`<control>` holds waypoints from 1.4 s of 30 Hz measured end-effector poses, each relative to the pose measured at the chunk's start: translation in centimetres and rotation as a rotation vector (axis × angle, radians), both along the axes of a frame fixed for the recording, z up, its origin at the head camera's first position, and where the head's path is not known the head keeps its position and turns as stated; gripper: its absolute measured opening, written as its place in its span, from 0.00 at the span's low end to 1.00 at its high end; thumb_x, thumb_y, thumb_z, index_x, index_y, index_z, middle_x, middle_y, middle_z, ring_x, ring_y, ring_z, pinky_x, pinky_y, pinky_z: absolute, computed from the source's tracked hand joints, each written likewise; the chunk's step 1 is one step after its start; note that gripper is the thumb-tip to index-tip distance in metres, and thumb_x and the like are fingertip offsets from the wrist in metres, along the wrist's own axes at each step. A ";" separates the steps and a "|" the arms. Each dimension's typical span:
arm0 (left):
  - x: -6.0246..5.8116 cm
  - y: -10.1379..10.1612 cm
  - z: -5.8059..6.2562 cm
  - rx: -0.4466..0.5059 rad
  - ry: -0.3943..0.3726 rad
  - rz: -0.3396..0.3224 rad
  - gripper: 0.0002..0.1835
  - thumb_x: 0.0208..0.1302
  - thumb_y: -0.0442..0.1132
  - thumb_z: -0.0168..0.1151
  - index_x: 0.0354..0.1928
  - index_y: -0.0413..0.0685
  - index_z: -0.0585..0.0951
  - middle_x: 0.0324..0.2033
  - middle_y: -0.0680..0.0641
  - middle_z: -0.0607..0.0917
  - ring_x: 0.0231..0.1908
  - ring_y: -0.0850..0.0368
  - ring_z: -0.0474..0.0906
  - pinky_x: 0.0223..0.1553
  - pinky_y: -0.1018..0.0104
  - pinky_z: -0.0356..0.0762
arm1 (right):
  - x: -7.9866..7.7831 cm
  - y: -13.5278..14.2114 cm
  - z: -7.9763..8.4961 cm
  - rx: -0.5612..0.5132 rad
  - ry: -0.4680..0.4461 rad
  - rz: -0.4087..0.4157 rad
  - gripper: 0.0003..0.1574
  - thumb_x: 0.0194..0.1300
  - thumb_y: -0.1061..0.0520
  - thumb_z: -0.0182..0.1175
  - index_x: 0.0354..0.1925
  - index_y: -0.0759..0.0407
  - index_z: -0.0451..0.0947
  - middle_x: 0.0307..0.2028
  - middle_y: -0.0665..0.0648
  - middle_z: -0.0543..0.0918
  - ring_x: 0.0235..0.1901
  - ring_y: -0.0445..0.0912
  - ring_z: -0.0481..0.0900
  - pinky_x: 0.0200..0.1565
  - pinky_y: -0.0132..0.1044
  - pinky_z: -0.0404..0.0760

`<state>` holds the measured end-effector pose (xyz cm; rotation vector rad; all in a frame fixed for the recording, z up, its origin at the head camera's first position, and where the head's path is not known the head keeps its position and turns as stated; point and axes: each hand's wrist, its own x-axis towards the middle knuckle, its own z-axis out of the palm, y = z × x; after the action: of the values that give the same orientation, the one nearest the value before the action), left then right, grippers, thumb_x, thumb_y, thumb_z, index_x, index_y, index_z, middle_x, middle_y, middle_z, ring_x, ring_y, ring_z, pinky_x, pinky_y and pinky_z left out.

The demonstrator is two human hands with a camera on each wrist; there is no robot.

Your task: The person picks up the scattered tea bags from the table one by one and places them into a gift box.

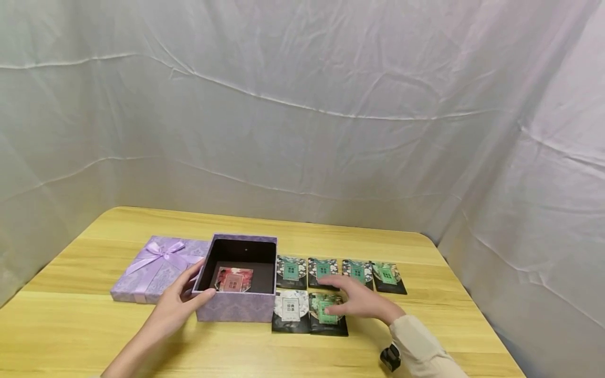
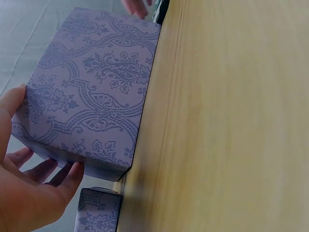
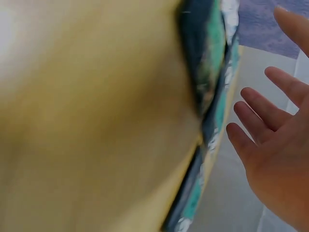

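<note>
My left hand (image 1: 178, 306) holds the near left corner of a purple patterned gift box (image 1: 235, 307), thumb at the front and fingers along the left side. In the left wrist view the box's front wall (image 2: 91, 82) fills much of the picture. Inside the box, a red sachet (image 1: 233, 280) lies on the dark bottom. My right hand (image 1: 361, 300) hovers, fingers spread and holding nothing, over a green sachet (image 1: 326, 315) in the near row. Beside that one lies a white sachet (image 1: 290, 310). The right wrist view shows the relaxed fingers (image 3: 260, 113) apart from the sachets.
The box's lid (image 1: 153, 273), with a lilac ribbon bow (image 1: 163, 252), lies to the left behind my left hand. A far row holds several teal-labelled sachets (image 1: 291, 271) and a green one (image 1: 388, 276) at its right end. Grey cloth (image 1: 302, 131) hangs around the wooden table (image 1: 227, 352).
</note>
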<state>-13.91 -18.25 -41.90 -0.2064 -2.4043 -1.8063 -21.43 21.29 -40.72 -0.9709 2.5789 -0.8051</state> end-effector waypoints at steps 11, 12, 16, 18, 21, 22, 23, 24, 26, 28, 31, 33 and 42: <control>0.1 -0.1 0.0 -0.007 0.002 0.007 0.37 0.66 0.38 0.63 0.73 0.40 0.59 0.65 0.28 0.65 0.57 0.34 0.71 0.47 0.78 0.72 | 1.4 1.6 -1.2 0.036 -0.076 -0.062 0.50 0.52 0.41 0.72 0.68 0.58 0.66 0.69 0.62 0.62 0.67 0.64 0.57 0.60 0.69 0.58; 0.1 -0.1 0.0 -0.005 0.002 0.006 0.37 0.66 0.38 0.63 0.73 0.40 0.59 0.65 0.28 0.65 0.57 0.33 0.71 0.47 0.78 0.72 | 1.4 1.6 -1.3 0.036 -0.074 -0.059 0.50 0.52 0.41 0.72 0.68 0.58 0.66 0.70 0.62 0.61 0.67 0.64 0.56 0.60 0.70 0.57; 0.1 0.0 0.0 0.006 0.001 0.000 0.37 0.66 0.38 0.63 0.73 0.40 0.58 0.65 0.28 0.65 0.57 0.32 0.71 0.47 0.78 0.72 | 1.5 1.7 -1.6 0.045 -0.057 -0.037 0.52 0.49 0.41 0.73 0.68 0.57 0.67 0.70 0.62 0.60 0.68 0.64 0.55 0.59 0.71 0.57; 0.1 0.0 0.0 0.008 0.001 -0.001 0.37 0.66 0.38 0.63 0.73 0.40 0.58 0.65 0.28 0.64 0.57 0.32 0.70 0.47 0.79 0.71 | 1.6 1.8 -1.8 0.048 -0.052 -0.023 0.52 0.49 0.42 0.74 0.68 0.57 0.67 0.71 0.63 0.59 0.68 0.64 0.55 0.59 0.71 0.57; 0.2 -0.1 0.0 0.006 0.000 -0.002 0.37 0.66 0.38 0.63 0.73 0.41 0.58 0.65 0.28 0.64 0.58 0.32 0.70 0.48 0.79 0.71 | 1.7 1.9 -1.9 0.056 -0.048 -0.008 0.53 0.48 0.43 0.74 0.68 0.57 0.67 0.71 0.63 0.58 0.67 0.64 0.55 0.58 0.71 0.58; 0.2 -0.1 0.0 0.004 -0.001 -0.002 0.37 0.66 0.38 0.63 0.73 0.41 0.58 0.65 0.28 0.64 0.58 0.32 0.70 0.48 0.79 0.70 | 1.7 1.8 -1.9 0.059 -0.049 -0.006 0.53 0.47 0.44 0.75 0.68 0.57 0.67 0.71 0.63 0.58 0.67 0.64 0.55 0.58 0.71 0.59; 0.2 -0.1 0.0 0.003 -0.002 -0.001 0.37 0.66 0.38 0.63 0.73 0.41 0.58 0.65 0.28 0.64 0.58 0.32 0.70 0.48 0.79 0.70 | 1.7 1.8 -2.0 0.063 -0.048 -0.005 0.53 0.47 0.44 0.75 0.68 0.57 0.67 0.71 0.63 0.58 0.67 0.65 0.55 0.58 0.71 0.59; 0.2 -0.1 0.0 0.002 -0.003 -0.001 0.37 0.66 0.38 0.63 0.73 0.41 0.58 0.65 0.28 0.64 0.58 0.32 0.70 0.48 0.79 0.70 | 1.7 1.8 -1.9 0.070 -0.044 -0.005 0.53 0.47 0.44 0.75 0.68 0.57 0.66 0.71 0.62 0.58 0.67 0.64 0.56 0.58 0.70 0.60; 0.2 -0.1 0.0 -0.006 -0.003 0.002 0.37 0.66 0.39 0.63 0.73 0.42 0.58 0.65 0.28 0.64 0.58 0.33 0.70 0.48 0.80 0.70 | 1.7 1.8 -1.9 0.081 -0.043 -0.004 0.53 0.48 0.44 0.75 0.69 0.56 0.66 0.71 0.62 0.59 0.67 0.64 0.56 0.58 0.69 0.61; 0.1 -0.1 0.0 -0.011 -0.002 0.004 0.37 0.66 0.39 0.63 0.73 0.42 0.58 0.65 0.29 0.65 0.58 0.33 0.70 0.48 0.80 0.70 | 1.7 1.8 -1.8 0.090 -0.042 -0.002 0.54 0.48 0.44 0.74 0.69 0.56 0.65 0.71 0.62 0.59 0.67 0.63 0.56 0.58 0.69 0.62; 0.1 -0.1 0.0 -0.016 -0.004 0.006 0.37 0.66 0.39 0.63 0.73 0.42 0.58 0.65 0.29 0.65 0.58 0.33 0.70 0.48 0.80 0.70 | 1.7 1.7 -1.7 0.106 -0.035 0.001 0.54 0.49 0.43 0.74 0.70 0.55 0.64 0.70 0.61 0.60 0.67 0.63 0.57 0.58 0.68 0.62; 0.1 -0.1 0.0 -0.011 -0.007 0.004 0.37 0.66 0.39 0.63 0.73 0.43 0.58 0.66 0.29 0.64 0.58 0.33 0.70 0.48 0.79 0.70 | 1.7 1.7 -1.7 0.118 -0.024 0.002 0.54 0.50 0.42 0.73 0.71 0.54 0.63 0.70 0.61 0.60 0.67 0.62 0.57 0.58 0.67 0.63; 0.0 0.0 0.0 -0.009 -0.010 0.001 0.37 0.66 0.40 0.63 0.74 0.43 0.58 0.66 0.29 0.64 0.58 0.34 0.70 0.49 0.80 0.69 | 2.0 1.9 -1.8 0.162 0.111 0.029 0.52 0.52 0.42 0.71 0.70 0.54 0.64 0.68 0.62 0.63 0.65 0.60 0.61 0.57 0.64 0.67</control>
<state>-13.88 -18.27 -41.87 -0.1975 -2.4195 -1.8009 -19.42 23.21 -42.47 -1.0272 2.6679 -0.5383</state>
